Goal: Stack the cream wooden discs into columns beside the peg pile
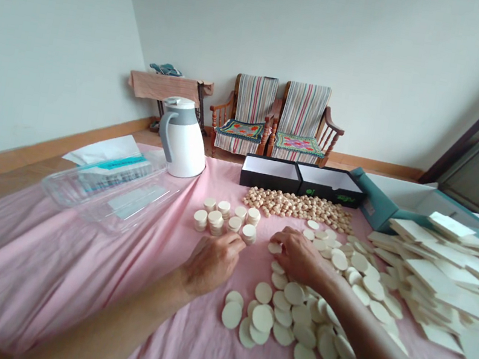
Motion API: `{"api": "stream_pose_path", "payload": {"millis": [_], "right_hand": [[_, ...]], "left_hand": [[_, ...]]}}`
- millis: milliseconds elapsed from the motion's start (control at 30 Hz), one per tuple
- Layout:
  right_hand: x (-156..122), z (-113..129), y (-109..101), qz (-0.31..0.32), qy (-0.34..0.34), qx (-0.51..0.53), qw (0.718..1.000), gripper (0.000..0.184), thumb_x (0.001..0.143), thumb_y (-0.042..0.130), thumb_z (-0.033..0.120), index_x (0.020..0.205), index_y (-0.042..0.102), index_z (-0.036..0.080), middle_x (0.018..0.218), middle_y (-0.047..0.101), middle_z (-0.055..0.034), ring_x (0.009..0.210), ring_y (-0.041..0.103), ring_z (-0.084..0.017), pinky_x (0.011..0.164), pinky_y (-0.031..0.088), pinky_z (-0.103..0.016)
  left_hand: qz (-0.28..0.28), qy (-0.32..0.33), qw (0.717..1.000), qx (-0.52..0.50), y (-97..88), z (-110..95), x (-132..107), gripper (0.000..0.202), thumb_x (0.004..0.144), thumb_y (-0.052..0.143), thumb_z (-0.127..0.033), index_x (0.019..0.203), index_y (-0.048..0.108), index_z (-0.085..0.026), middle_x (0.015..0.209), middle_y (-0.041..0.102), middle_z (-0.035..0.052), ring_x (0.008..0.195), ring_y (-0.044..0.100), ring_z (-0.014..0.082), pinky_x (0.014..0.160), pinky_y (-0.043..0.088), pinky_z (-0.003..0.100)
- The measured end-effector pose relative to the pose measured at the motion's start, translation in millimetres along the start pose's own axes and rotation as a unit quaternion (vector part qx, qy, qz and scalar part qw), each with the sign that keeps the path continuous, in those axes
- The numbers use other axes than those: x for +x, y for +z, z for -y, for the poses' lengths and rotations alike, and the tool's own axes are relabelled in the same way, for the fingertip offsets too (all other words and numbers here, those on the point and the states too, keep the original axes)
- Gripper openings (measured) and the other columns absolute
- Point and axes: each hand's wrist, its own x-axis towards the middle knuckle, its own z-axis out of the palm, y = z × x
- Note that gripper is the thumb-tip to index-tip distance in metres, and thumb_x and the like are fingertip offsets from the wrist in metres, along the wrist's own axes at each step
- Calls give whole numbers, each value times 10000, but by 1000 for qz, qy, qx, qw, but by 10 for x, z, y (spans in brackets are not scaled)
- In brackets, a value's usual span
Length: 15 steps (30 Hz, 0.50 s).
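Observation:
Several short stacks of pale round wooden discs (215,219) stand in two rows on the pink cloth. My left hand (214,261) is closed beside the nearest right stack (249,234), fingertips close to it; whether it touches the stack or holds anything is hidden. To its right, my right hand (296,253) has its fingers bent down onto a single disc (274,248), gripping its edge at the cloth. A spread of loose discs (262,318) lies under and around my right forearm.
Small wooden pieces (299,207) are heaped before two black open boxes (269,178). Square pale boards (438,280) are piled at right, by a teal box (382,206). A white jug (187,146) and clear plastic packaging (109,188) stand at left on the pink cloth (89,277).

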Motion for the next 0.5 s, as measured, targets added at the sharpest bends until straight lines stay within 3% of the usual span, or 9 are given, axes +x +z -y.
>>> {"api": "stream_pose_path", "payload": {"millis": [233, 500], "right_hand": [[154, 267, -207, -109, -94, 97, 985, 268, 706, 532, 78, 949, 603, 166, 898, 585, -54, 804, 536, -143, 722, 406, -251], [364, 379, -234, -77, -165, 97, 979, 274, 719, 543, 86, 983, 568, 153, 911, 587, -63, 847, 524, -156, 758, 405, -273]], "left_hand": [[-31, 4, 999, -26, -20, -5, 13, 324, 825, 411, -67, 1044, 620, -180, 943, 636, 67, 888, 602, 171, 767, 516, 272], [-45, 10, 997, -56, 11, -7, 28, 369, 826, 403, -51, 1120, 588, -176, 1015, 632, 83, 936, 598, 187, 828, 519, 316]]}}
